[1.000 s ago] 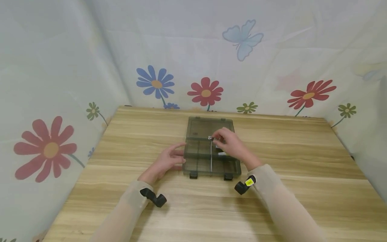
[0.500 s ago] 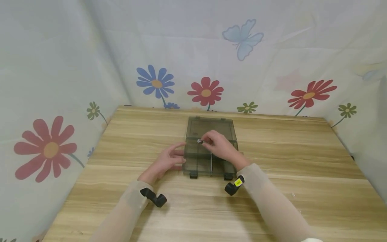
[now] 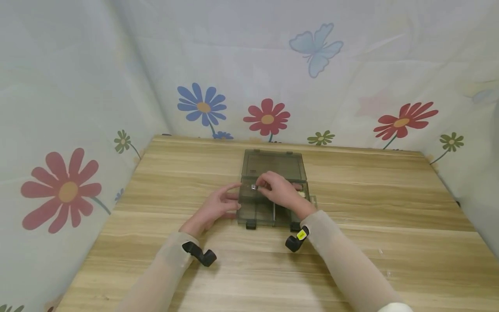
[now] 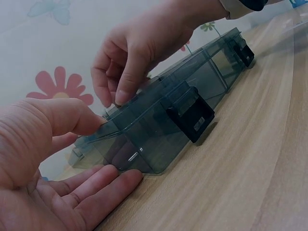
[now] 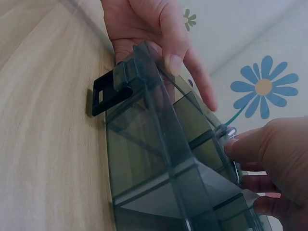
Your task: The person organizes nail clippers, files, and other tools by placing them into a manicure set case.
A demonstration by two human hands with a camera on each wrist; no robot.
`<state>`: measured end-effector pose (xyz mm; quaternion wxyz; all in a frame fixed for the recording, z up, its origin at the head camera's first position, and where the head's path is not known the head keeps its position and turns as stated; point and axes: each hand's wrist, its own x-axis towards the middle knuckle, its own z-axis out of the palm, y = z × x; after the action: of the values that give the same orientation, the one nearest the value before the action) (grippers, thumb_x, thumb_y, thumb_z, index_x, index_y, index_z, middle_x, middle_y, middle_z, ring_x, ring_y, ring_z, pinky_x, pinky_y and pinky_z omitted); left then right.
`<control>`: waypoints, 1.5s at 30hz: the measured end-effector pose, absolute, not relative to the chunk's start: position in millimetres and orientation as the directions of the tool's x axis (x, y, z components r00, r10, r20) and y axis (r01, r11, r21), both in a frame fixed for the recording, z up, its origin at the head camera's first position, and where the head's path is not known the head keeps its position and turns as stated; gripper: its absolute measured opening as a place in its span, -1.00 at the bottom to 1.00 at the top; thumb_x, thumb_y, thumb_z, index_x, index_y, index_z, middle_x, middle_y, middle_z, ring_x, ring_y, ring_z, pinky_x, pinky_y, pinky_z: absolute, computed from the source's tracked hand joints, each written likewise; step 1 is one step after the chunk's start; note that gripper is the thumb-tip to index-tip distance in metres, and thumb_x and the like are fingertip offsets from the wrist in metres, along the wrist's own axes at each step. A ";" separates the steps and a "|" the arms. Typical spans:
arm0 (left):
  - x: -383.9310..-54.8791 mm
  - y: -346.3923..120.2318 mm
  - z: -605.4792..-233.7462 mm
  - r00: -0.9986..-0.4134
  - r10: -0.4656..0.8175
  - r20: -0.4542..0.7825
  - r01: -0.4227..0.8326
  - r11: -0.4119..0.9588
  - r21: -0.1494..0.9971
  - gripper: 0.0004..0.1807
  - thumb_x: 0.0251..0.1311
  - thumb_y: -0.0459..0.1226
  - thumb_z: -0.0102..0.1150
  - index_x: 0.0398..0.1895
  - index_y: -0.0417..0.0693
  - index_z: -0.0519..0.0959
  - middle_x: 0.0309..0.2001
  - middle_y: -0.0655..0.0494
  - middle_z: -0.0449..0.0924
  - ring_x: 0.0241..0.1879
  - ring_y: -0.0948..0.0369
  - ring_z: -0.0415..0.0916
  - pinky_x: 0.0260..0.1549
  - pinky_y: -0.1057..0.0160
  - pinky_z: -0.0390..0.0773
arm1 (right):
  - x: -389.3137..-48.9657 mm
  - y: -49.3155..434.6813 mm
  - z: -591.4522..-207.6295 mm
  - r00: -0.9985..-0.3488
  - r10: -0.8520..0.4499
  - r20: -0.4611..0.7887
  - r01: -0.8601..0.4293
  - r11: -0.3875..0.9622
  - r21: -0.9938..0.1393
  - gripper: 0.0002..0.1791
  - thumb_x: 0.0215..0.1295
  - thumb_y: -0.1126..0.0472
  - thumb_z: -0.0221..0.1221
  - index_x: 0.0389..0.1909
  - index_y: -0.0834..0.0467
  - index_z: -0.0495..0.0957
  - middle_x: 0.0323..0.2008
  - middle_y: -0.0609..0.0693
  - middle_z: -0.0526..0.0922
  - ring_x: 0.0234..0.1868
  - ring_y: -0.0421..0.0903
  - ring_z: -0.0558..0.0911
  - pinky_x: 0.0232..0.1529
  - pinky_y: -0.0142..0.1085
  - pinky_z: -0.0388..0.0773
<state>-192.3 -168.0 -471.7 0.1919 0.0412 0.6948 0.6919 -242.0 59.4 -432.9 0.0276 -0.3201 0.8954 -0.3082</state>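
Observation:
A smoky transparent compartment box (image 3: 273, 214) lies on the wooden table (image 3: 351, 260), its lid (image 3: 273, 167) folded flat behind it. My right hand (image 3: 258, 186) hovers over the box's left back compartment and pinches a small metal piece (image 3: 254, 187) between thumb and fingers; the right wrist view shows that piece (image 5: 226, 131) just above a divider. My left hand (image 3: 233, 200) rests against the box's left side, thumb (image 5: 173, 62) on the rim and straight fingers (image 4: 103, 180) on the table along the base.
Two black latches (image 3: 251, 225) (image 3: 295, 226) hang off the box's front wall. Floral cloth walls (image 3: 265, 117) enclose the table on the left, back and right. Bare wood lies in front of the box and to either side.
My right hand has carried the small metal piece leftward, from above the middle divider to the left back compartment, and lowered slightly. The left hand has stayed against the box.

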 end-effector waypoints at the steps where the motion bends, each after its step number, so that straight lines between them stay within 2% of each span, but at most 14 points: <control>1: -192.3 -167.6 -471.7 -0.923 0.323 -0.209 -0.208 0.038 0.977 -0.28 0.09 -0.44 0.18 0.35 0.10 0.24 0.17 -0.20 0.33 0.00 -0.04 0.45 -0.23 0.01 0.59 | -242.1 60.0 -433.4 -0.792 -0.591 0.151 -0.559 0.604 -0.568 -0.90 0.24 0.27 0.18 -0.23 0.13 0.56 -0.28 -0.06 0.52 -0.28 -0.16 0.48 -0.24 -0.27 0.49; 14: -192.4 -165.7 -472.5 -0.925 0.318 -0.210 -0.207 0.042 0.977 -0.28 0.09 -0.45 0.18 0.34 0.13 0.26 0.16 -0.18 0.34 0.00 -0.04 0.45 -0.22 0.00 0.59 | -233.8 71.4 -427.2 -0.821 -0.546 0.165 -0.523 0.605 -0.600 -0.80 0.23 0.29 0.19 -0.12 0.18 0.55 -0.22 -0.02 0.54 -0.23 -0.12 0.52 -0.21 -0.26 0.52; 20: -193.7 -165.7 -474.4 -0.925 0.319 -0.206 -0.201 0.046 0.978 -0.28 0.10 -0.45 0.17 0.35 0.11 0.24 0.15 -0.21 0.35 -0.01 -0.04 0.46 -0.23 0.01 0.59 | -227.3 78.4 -421.9 -0.843 -0.488 0.226 -0.511 0.597 -0.618 -0.81 0.24 0.30 0.17 -0.12 0.19 0.57 -0.19 -0.04 0.53 -0.23 -0.12 0.50 -0.21 -0.24 0.52; 26: -194.7 -166.9 -476.2 -0.926 0.322 -0.198 -0.193 0.046 0.980 -0.27 0.09 -0.46 0.17 0.36 0.07 0.22 0.17 -0.26 0.32 0.01 -0.08 0.44 -0.22 0.01 0.59 | -222.2 90.0 -414.0 -0.825 -0.465 0.321 -0.558 0.583 -0.590 -0.82 0.20 0.36 0.20 -0.16 0.21 0.57 -0.21 0.00 0.54 -0.26 -0.08 0.52 -0.20 -0.16 0.54; 33: -194.7 -167.9 -476.4 -0.926 0.323 -0.197 -0.185 0.067 0.980 -0.27 0.09 -0.44 0.18 0.36 0.10 0.22 0.17 -0.22 0.34 0.00 -0.05 0.46 -0.22 0.02 0.59 | -216.0 105.6 -413.1 -0.823 -0.471 0.319 -0.561 0.582 -0.589 -0.81 0.22 0.37 0.18 -0.14 0.26 0.55 -0.22 0.06 0.53 -0.29 -0.07 0.49 -0.31 -0.23 0.53; 38: -192.5 -166.4 -472.2 -0.926 0.317 -0.204 -0.192 0.069 0.979 -0.28 0.09 -0.44 0.19 0.35 0.11 0.24 0.17 -0.19 0.35 -0.01 -0.04 0.46 -0.23 0.03 0.59 | -209.9 115.9 -412.3 -0.814 -0.474 0.336 -0.572 0.551 -0.607 -0.82 0.20 0.42 0.18 -0.16 0.29 0.55 -0.23 0.11 0.53 -0.29 -0.08 0.50 -0.27 -0.20 0.57; 45: -193.5 -166.0 -473.0 -0.922 0.325 -0.212 -0.205 0.057 0.977 -0.25 0.09 -0.47 0.16 0.38 0.04 0.19 0.20 -0.27 0.29 0.01 -0.08 0.43 -0.22 0.01 0.59 | -202.8 133.4 -411.6 -0.784 -0.472 0.403 -0.617 0.526 -0.585 -0.82 0.14 0.47 0.20 -0.21 0.29 0.54 -0.28 0.09 0.53 -0.29 -0.07 0.50 -0.31 -0.17 0.52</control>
<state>-193.5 -166.0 -473.0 0.1933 0.0426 0.7007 0.6855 -202.8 133.4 -411.6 -0.0974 -0.3138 0.8679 -0.3724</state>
